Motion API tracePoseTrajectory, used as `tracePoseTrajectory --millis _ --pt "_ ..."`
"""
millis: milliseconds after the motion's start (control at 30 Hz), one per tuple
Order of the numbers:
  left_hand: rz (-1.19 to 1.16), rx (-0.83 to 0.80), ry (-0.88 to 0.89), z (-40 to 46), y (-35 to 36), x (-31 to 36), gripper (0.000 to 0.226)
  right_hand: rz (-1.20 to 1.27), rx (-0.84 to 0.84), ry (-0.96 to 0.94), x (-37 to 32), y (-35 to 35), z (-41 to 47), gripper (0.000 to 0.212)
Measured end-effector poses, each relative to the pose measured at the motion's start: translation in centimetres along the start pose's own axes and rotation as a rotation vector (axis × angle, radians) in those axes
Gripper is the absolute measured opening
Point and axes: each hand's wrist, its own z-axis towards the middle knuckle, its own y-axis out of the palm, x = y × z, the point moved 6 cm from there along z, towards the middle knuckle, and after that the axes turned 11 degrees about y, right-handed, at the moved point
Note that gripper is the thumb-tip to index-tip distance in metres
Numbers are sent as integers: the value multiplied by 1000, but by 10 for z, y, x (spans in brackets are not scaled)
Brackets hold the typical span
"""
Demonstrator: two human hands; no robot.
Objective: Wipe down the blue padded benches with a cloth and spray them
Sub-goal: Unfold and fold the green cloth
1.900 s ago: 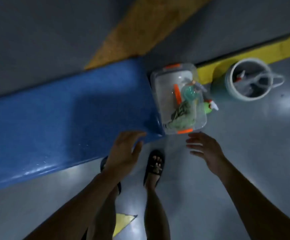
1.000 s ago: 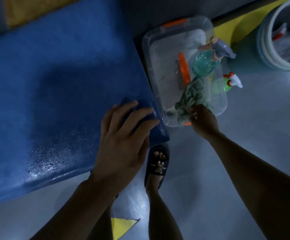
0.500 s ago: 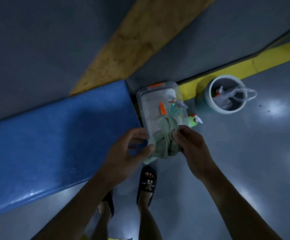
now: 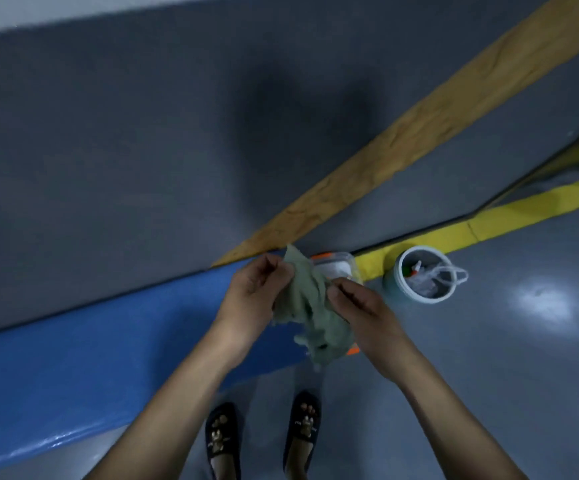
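A pale green cloth (image 4: 310, 306) hangs crumpled between my two hands above the right end of the blue padded bench (image 4: 90, 351). My left hand (image 4: 255, 296) pinches its upper left edge. My right hand (image 4: 359, 306) grips its right side. The bench runs from the lower left up to the middle, along a grey wall. A clear plastic box (image 4: 336, 268) with orange clips sits on the floor at the bench's end, mostly hidden behind the cloth. Spray bottles are not visible.
A white bucket (image 4: 423, 273) holding tools stands on the grey floor to the right of the box. A yellow floor stripe (image 4: 488, 220) runs behind it. A tan diagonal band (image 4: 419, 123) crosses the wall. My two feet in dark sandals (image 4: 263, 434) stand before the bench.
My right hand lifted the green cloth out of the clear box, my left hand left the bench corner and joined it. Both hands now hold the cloth higher, spread apart.
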Motion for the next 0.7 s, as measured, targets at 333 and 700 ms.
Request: tracePoseTrajectory --millis 333,700 --pt "146 -115 241 -18 -26 139 20 -333 -79 -216 -84 30 -33 10" --pt "174 -345 -59 -59 -66 167 24 -342 -316 -351 -186 60 -57 14"
